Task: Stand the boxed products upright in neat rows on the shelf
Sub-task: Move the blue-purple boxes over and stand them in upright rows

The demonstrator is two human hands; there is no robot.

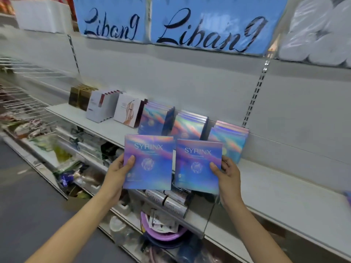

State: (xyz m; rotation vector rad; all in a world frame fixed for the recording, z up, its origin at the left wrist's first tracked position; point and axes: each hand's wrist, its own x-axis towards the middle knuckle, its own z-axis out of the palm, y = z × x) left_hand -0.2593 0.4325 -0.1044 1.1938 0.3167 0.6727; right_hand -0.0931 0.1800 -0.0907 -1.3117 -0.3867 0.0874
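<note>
While thumbs pinch fronts: left hand [115, 172] on left box [149, 161], right hand [228, 177] on right box [198, 165].

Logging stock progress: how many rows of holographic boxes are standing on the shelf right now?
3: left row, middle row, right row, side by side against the shelf back panel. Boxes per row partly hidden.

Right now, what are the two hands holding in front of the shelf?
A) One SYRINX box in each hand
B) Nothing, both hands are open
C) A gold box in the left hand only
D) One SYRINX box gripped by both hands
A: the left hand grips one SYRINX box by its left edge, and the right hand grips a second SYRINX box by its right edge.
</note>
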